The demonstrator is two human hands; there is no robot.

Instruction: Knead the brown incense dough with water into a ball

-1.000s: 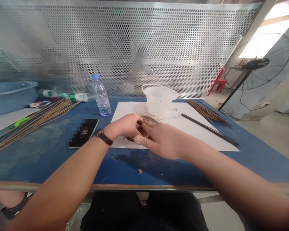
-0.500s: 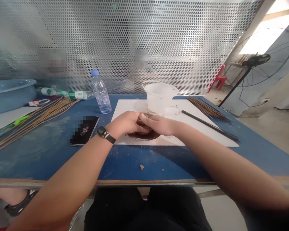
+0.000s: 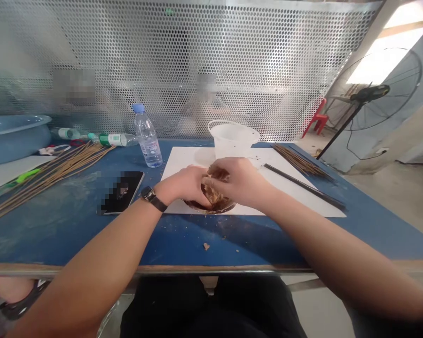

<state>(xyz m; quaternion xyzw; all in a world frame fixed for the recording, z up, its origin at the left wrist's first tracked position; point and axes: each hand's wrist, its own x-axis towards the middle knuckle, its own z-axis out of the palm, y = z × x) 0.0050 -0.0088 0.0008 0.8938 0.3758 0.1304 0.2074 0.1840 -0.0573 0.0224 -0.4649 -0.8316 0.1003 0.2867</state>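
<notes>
A round, shallow dish (image 3: 211,211) with a thin rim holds a brown, wet, clay-like lump (image 3: 216,196) with a rough surface. It lies on a white board (image 3: 257,204). My left hand (image 3: 190,184), with a black watch on the wrist, curls round the lump's left side, thumb low in the dish. From the right, my right hand (image 3: 238,180) arches over the lump, its fingers bent and its thumb pressed towards the left hand. The far side of the lump and several fingertips are hidden behind my hands.
Behind the dish stands a white bucket (image 3: 232,141). A dark rod (image 3: 303,187) and thin brown sticks (image 3: 299,162) lie to the right. Leftward are a phone (image 3: 123,192), an upright water bottle (image 3: 148,141), more sticks (image 3: 56,176) and a blue basin (image 3: 17,138). Crumbs (image 3: 206,246) dot the blue table.
My right hand has risen from lying flat over the lump to an arched, bent-finger shape. More of the brown lump now shows between my hands. The left hand has shifted only slightly.
</notes>
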